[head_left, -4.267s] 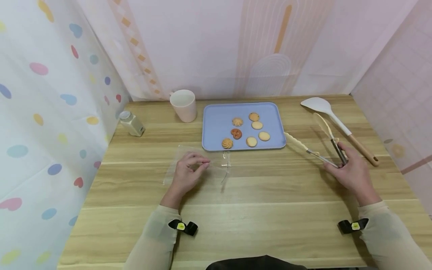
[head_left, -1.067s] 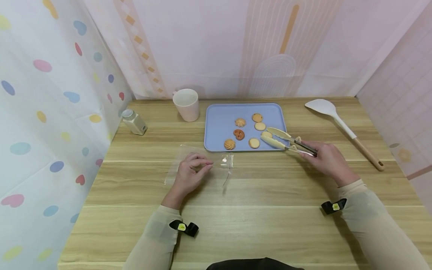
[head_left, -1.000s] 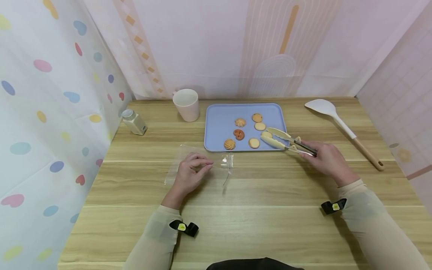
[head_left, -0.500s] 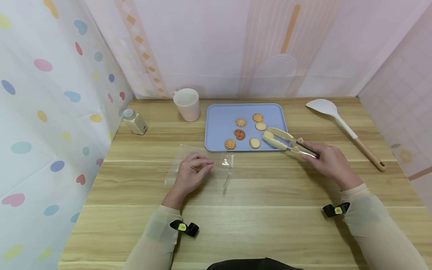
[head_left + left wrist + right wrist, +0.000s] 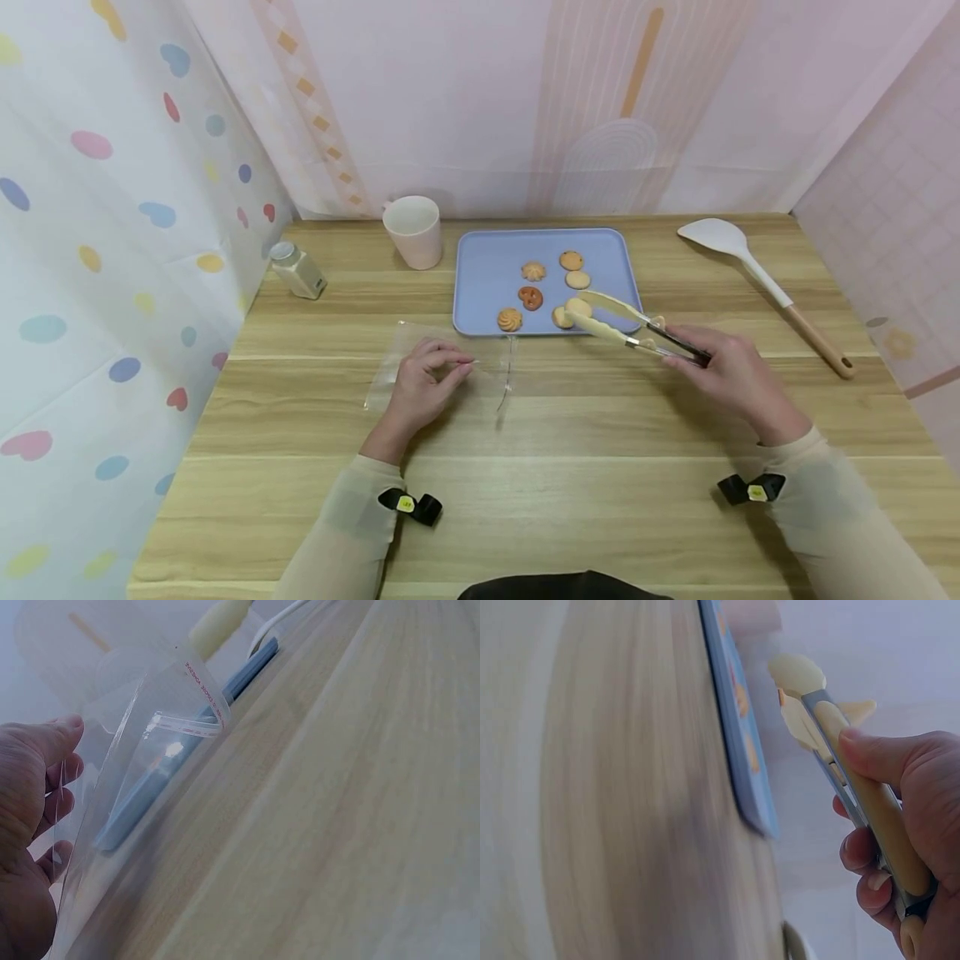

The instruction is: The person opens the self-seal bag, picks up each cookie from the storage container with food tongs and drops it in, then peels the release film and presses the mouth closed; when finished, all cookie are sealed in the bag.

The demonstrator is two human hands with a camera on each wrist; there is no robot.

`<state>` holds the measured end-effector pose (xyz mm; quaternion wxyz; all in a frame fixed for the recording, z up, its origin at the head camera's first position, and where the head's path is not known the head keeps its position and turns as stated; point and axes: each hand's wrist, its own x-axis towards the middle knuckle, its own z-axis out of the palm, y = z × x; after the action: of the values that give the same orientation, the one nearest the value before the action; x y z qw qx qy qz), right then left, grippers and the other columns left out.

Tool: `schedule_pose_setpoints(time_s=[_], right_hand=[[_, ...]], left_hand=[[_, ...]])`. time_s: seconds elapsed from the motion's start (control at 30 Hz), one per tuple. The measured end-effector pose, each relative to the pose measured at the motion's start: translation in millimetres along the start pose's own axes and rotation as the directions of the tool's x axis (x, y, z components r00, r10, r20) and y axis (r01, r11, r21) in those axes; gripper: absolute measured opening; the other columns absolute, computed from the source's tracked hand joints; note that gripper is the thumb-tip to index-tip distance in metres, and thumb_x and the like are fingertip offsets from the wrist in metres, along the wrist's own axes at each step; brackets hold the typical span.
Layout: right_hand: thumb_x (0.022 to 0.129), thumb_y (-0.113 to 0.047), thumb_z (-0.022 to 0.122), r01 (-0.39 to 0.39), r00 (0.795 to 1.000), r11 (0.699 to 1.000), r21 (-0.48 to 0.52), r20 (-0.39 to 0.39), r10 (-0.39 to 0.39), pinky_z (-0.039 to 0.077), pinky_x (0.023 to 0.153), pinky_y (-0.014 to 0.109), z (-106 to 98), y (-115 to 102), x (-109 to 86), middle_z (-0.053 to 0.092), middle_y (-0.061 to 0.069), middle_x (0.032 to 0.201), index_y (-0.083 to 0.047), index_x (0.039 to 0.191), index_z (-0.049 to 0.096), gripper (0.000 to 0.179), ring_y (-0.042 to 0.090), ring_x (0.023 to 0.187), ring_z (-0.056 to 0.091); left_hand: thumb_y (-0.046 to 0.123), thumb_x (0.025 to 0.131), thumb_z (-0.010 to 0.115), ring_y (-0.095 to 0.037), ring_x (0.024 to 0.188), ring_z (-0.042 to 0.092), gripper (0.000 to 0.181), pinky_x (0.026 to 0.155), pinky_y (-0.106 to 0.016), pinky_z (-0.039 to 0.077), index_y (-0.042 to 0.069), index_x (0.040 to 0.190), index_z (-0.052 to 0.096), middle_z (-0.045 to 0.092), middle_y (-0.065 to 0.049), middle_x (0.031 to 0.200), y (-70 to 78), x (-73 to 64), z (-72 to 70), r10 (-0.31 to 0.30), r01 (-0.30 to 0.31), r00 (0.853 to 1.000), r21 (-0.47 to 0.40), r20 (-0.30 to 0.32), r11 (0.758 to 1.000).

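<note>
In the head view my left hand (image 5: 423, 379) pinches the upper layer of a clear plastic bag (image 5: 491, 367) with thumb and forefinger. The left wrist view shows the bag's mouth (image 5: 184, 726) standing apart, with an adhesive strip printed in red. My right hand (image 5: 738, 379) grips cream-tipped tongs (image 5: 615, 312). Between the tong tips is a pale round cookie (image 5: 579, 307), raised above the blue tray (image 5: 480, 258) and overlapping another round cookie (image 5: 560, 317) in the head view. Also on the tray are a pretzel-shaped cookie (image 5: 530, 298), a swirled cookie (image 5: 510, 319) and several others.
Behind the bag stands a pale pink mug (image 5: 414, 233). A small lidded jar (image 5: 297, 271) is at the far left of the table. To the right lies a white spatula (image 5: 750, 258) with a wooden handle. Curtains (image 5: 450, 100) close off the back and sides.
My right hand brought the tongs from the right to the tray, closed them on a pale cookie, and has lifted it slightly leftward. My left hand stays on the bag.
</note>
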<state>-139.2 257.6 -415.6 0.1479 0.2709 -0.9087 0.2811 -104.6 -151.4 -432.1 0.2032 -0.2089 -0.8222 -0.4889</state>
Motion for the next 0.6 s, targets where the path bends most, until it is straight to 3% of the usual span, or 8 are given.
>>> schedule_pose_setpoints(time_s=[0.1, 0.2, 0.27, 0.47, 0.6], right_hand=[[0.074, -0.006, 0.083, 0.040, 0.999, 0.999, 0.030, -0.002, -0.040, 0.042, 0.074, 0.005, 2.3, -11.0, -0.5, 0.070, 0.011, 0.110, -0.004, 0.119, 0.068, 0.047, 0.023, 0.092, 0.068], [0.072, -0.005, 0.083, 0.081, 0.997, 0.995, 0.063, 0.010, -0.082, 0.043, 0.069, 0.007, 5.0, -20.8, -1.1, 0.070, 0.011, 0.110, -0.003, 0.118, 0.068, 0.048, 0.021, 0.090, 0.068], [0.071, -0.004, 0.083, 0.121, 0.992, 0.990, 0.077, 0.010, -0.122, 0.044, 0.074, 0.008, 6.9, -26.3, -1.3, 0.070, 0.011, 0.109, -0.003, 0.117, 0.069, 0.048, 0.023, 0.092, 0.068], [0.071, -0.008, 0.083, 0.228, 0.972, 0.969, 0.096, 0.026, -0.232, 0.053, 0.072, 0.024, 16.7, -42.7, -2.8, 0.070, 0.010, 0.110, -0.004, 0.115, 0.070, 0.047, 0.025, 0.096, 0.068], [0.074, -0.012, 0.083, 0.240, 0.965, 0.963, 0.119, 0.083, -0.250, 0.055, 0.071, 0.035, 27.9, -51.9, -3.6, 0.070, 0.009, 0.111, -0.005, 0.116, 0.070, 0.045, 0.023, 0.098, 0.067]], left_hand=[[-0.015, 0.075, 0.073, -0.036, 0.089, 0.058, 0.011, 0.081, -0.026, 0.042, -0.007, 0.083, 0.071, 0.066, -0.018, 0.085, 1.4, 0.1, 0.6, -0.011, 0.011, 1.000, -0.007, -0.006, 1.000], [-0.014, 0.076, 0.072, -0.036, 0.089, 0.058, 0.010, 0.080, -0.025, 0.041, -0.007, 0.084, 0.072, 0.066, -0.018, 0.086, 0.8, 0.3, 0.7, -0.023, 0.023, 1.000, -0.012, -0.005, 1.000], [-0.012, 0.077, 0.072, -0.035, 0.090, 0.059, 0.010, 0.080, -0.024, 0.041, -0.006, 0.085, 0.072, 0.066, -0.018, 0.086, 0.3, 0.4, 0.6, -0.029, 0.029, 1.000, -0.012, -0.002, 1.000], [-0.009, 0.079, 0.072, -0.033, 0.090, 0.059, 0.008, 0.077, -0.031, 0.044, -0.006, 0.086, 0.072, 0.067, -0.016, 0.087, -1.6, 0.5, 0.0, -0.043, 0.043, 0.999, -0.005, 0.006, 0.999], [-0.008, 0.080, 0.072, -0.033, 0.090, 0.058, 0.007, 0.076, -0.040, 0.045, -0.005, 0.087, 0.072, 0.067, -0.016, 0.088, -0.7, 0.4, -0.8, -0.042, 0.042, 0.999, -0.009, 0.007, 0.999]])
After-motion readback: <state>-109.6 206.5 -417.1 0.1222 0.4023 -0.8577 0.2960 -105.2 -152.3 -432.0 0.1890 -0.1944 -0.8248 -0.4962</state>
